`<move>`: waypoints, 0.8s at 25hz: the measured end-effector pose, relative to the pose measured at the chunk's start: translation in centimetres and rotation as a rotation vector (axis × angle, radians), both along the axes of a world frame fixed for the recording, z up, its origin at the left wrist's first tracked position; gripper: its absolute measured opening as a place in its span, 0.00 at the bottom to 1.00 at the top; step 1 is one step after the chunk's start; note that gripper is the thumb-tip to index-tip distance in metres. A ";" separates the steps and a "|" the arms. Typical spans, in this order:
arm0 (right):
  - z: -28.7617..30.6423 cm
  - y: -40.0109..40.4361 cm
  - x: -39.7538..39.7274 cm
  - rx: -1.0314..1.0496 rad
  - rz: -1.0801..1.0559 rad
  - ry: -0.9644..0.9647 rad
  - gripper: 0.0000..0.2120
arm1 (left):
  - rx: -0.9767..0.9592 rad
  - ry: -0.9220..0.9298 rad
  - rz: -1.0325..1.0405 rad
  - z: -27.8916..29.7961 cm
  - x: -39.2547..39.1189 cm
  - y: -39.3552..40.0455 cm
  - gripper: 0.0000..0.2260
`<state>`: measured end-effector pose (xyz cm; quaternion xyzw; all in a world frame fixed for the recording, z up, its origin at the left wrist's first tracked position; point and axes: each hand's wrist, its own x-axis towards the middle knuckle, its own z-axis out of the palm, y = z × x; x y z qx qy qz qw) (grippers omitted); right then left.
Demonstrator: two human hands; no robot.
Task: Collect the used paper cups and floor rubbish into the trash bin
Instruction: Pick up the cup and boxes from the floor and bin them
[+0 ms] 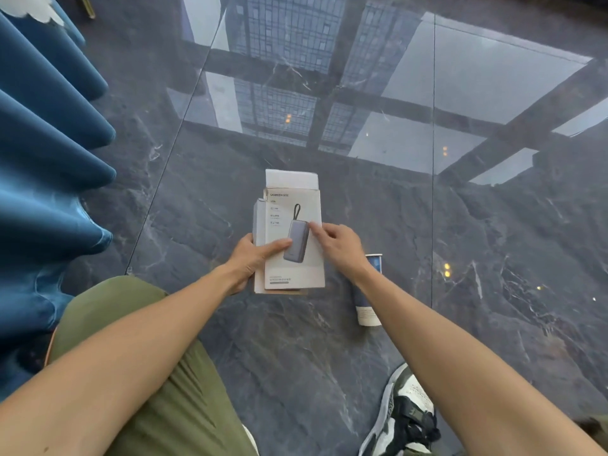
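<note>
A flattened white power-bank box [291,205] with a printed grey device on its front is held above the dark floor. My left hand [250,258] grips its left edge, thumb across the front. My right hand [339,246] rests fingertips on the box's right side. Behind the front carton a second white piece of packaging sticks out at the top and left. A blue and white paper cup [367,307] lies on its side on the floor under my right wrist, partly hidden by the arm. No trash bin is in view.
Blue velvet curtain folds [49,166] hang along the left. The polished dark marble floor [493,241] reflects a window grid. My knee in green trousers [148,357] is at lower left, and my sneaker [404,416] is at the bottom right.
</note>
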<state>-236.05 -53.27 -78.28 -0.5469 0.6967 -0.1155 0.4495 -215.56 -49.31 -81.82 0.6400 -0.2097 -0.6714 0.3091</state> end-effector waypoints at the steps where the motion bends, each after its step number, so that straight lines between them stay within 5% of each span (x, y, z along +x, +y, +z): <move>1: -0.3 0.1 -1.1 -0.015 0.007 0.064 0.27 | 0.017 0.009 0.004 -0.1 -0.1 0.0 0.37; 3: -0.8 0.4 -4.1 -0.018 0.047 0.328 0.20 | 0.043 0.020 0.016 -0.3 -0.2 -0.1 0.31; 5: -1.9 1.1 -7.7 0.096 0.210 0.652 0.27 | 0.038 0.001 -0.002 -0.3 -0.7 -0.1 0.30; 7: -3.3 2.1 -10.8 0.230 0.249 0.747 0.32 | 0.031 -0.009 -0.046 -0.2 -1.3 -0.1 0.29; 13: -4.9 4.3 -14.2 0.245 0.111 0.653 0.18 | 0.054 -0.016 -0.128 -0.1 -4.4 -0.2 0.21; 20: 3.8 4.1 -12.4 0.194 -0.076 0.391 0.34 | 0.051 -0.129 -0.065 6.2 -5.6 2.1 0.34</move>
